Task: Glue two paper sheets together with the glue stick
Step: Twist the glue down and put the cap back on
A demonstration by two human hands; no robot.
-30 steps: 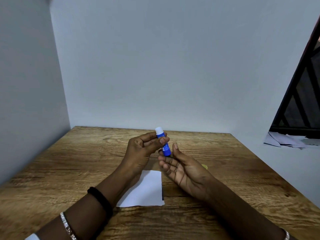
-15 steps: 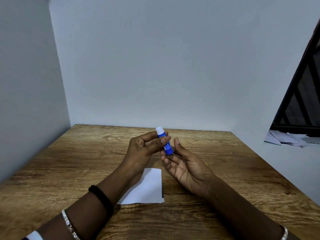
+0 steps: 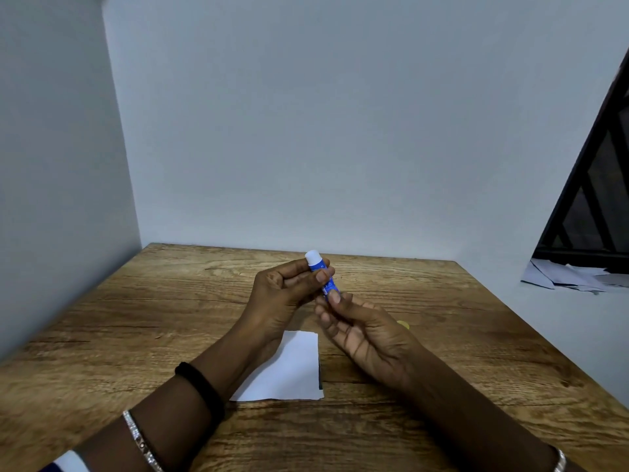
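The right hand (image 3: pixel 367 338) has closed in since a second ago: its thumb tip, then set just beside the blue barrel, is now pressing on the lower end of the glue stick (image 3: pixel 321 275), with the other fingers curling loosely beneath. The left hand (image 3: pixel 282 294) is gripping the stick's upper barrel between thumb and fingers, holding it tilted above the wooden table (image 3: pixel 136 318), white tip pointing up and away from the person. The white paper sheet (image 3: pixel 289 369) is lying flat on the table below the hands, partly covered by the left wrist. A small yellow object (image 3: pixel 403 324), too hidden to identify, is peeking out behind the right hand. A black band (image 3: pixel 200 390) and a silver bracelet (image 3: pixel 141 441) are circling the left forearm.
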